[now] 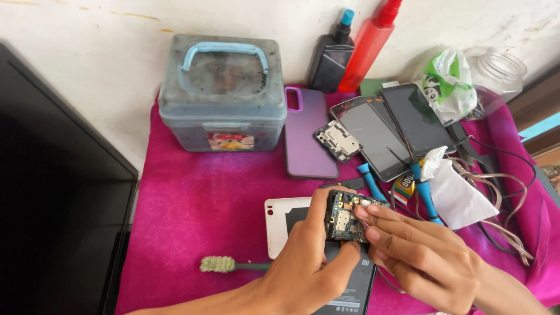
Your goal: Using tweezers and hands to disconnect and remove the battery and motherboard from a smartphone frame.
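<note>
My left hand grips a small phone circuit board between thumb and fingers, just above an opened dark phone body. My right hand comes in from the right, its fingertips touching the board's right edge. A white phone back cover lies flat under my left hand. A small green-headed brush rests on the pink cloth left of my left wrist.
A grey plastic box with a blue handle stands at the back. A purple phone case, a metal shield plate, several phones, blue-handled tools, white tissue, cables, bottles and a jar crowd the right.
</note>
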